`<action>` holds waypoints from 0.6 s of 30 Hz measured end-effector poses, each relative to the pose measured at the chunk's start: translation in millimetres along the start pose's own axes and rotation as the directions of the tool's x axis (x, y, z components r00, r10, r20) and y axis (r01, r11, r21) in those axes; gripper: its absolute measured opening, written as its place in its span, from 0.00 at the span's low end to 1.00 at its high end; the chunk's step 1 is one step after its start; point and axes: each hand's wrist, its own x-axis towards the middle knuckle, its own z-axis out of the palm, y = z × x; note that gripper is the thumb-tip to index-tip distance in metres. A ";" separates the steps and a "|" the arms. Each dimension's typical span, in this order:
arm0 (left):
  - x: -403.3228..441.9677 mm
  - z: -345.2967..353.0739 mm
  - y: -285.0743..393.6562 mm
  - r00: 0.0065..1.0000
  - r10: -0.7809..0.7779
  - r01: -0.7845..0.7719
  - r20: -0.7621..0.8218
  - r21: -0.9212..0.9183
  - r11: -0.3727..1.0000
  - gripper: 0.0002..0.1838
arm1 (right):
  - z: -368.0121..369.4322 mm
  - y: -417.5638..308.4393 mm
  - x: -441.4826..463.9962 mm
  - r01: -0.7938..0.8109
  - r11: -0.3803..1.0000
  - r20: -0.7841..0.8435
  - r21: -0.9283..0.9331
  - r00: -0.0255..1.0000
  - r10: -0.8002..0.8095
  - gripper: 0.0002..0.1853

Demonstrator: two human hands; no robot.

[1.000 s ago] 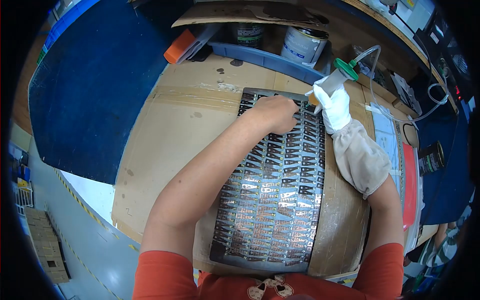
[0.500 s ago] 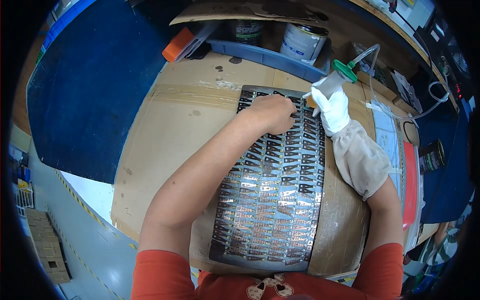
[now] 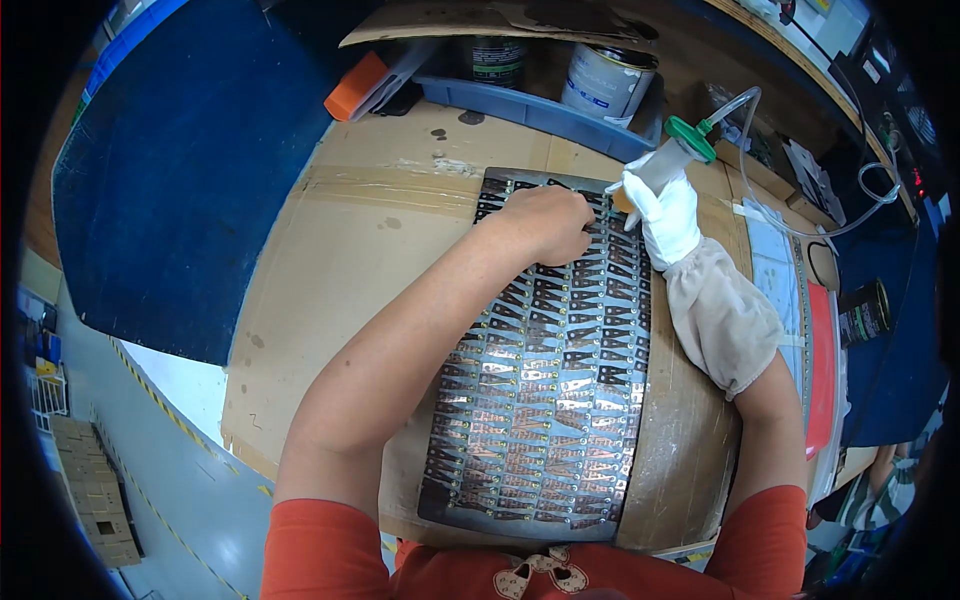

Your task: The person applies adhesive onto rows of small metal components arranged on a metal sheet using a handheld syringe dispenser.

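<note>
The white-gloved right hand (image 3: pixel 666 214) is wrapped shut around a translucent, green-capped syringe (image 3: pixel 662 168); the bare left hand (image 3: pixel 548 225) curls (I cannot tell its grip) over a dark, rectangular plate (image 3: pixel 438 508).

1. The cardboard surface (image 3: pixel 340 245) is evenly and brightly lit; the light source is not shown.
2. Glare is thrown back by the middle and lower metal plate (image 3: pixel 535 440), and a pale sheen is seen on the floor (image 3: pixel 190 500).
3. The shelf recess (image 3: pixel 545 75) is left in shadow.
4. The view is bowed by wide-angle distortion and rimmed in black; small can lettering (image 3: pixel 590 100) is blurred.
</note>
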 end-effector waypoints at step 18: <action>-2.9 -1.3 1.8 1.000 -0.015 0.015 -0.005 -0.005 1.000 0.20 | -0.7 -7.5 -0.8 -0.027 0.998 -0.018 -0.048 1.000 0.026 0.13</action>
